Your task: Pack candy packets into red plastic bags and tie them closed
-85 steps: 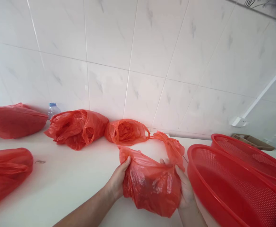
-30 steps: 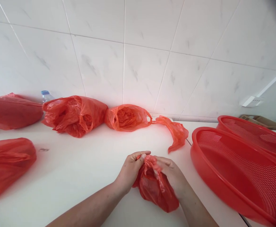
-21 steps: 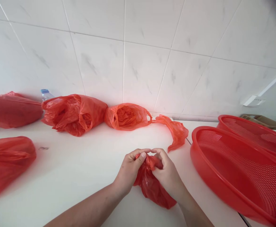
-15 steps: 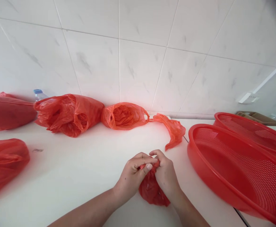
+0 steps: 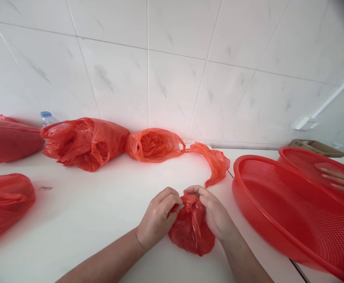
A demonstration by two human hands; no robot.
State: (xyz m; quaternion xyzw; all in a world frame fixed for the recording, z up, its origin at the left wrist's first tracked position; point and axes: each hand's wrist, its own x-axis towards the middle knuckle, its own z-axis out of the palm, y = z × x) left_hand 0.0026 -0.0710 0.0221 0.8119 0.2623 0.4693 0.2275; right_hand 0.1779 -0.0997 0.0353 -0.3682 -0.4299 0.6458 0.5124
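A small red plastic bag (image 5: 191, 232), bunched at its top, sits on the white table between my two hands. My left hand (image 5: 161, 214) is closed, pinching the gathered plastic at the bag's upper left. Curled around the upper right of the same bag is my right hand (image 5: 215, 210), its fingertips at the bunched top and partly hidden by the plastic. What the bag contains cannot be made out. Just beyond my hands lies a crumpled red plastic bag (image 5: 215, 161).
Along the tiled wall are an open red bag (image 5: 157, 145), a larger bundle of red bags (image 5: 86, 141) and a bottle (image 5: 47, 118). More red bags lie at left. Two red mesh baskets (image 5: 266, 214) stand at right; another person's hand (image 5: 343, 181) is over the rear one.
My hands have spread apart slightly, and more of the small bag shows between them. At right, another person's hand has appeared and the rear basket has shifted right.
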